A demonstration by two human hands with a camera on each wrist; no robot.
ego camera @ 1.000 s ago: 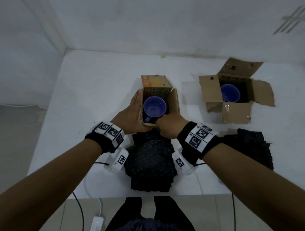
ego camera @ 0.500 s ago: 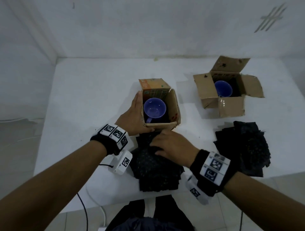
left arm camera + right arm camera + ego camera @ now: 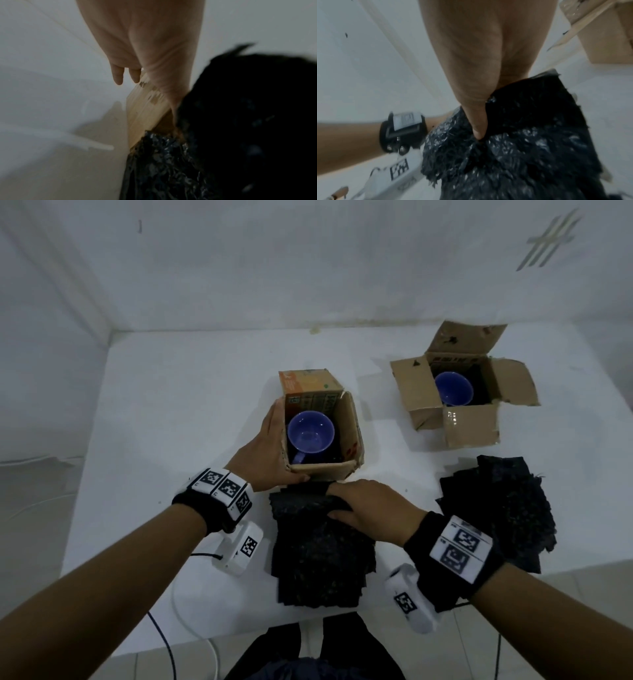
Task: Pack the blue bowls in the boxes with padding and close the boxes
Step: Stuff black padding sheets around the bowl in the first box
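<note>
Presently left hand [image 3: 270, 455] flat against box [image 3: 352, 436] at 9 o'clock; right hand [image 3: 368, 510] pinches padding [image 3: 318, 559] sheet's edge; soft, light, likely crumples.

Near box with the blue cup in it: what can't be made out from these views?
- Padding under the blue cup: head view, cup and dark interior of the near box hide it.
- Right hand fingers: curled under, into the black padding stack.
- Left wrist view: blurred black padding blocks the box's inside.

Black wristbands [image 3: 205, 508] with checkered tags
</note>
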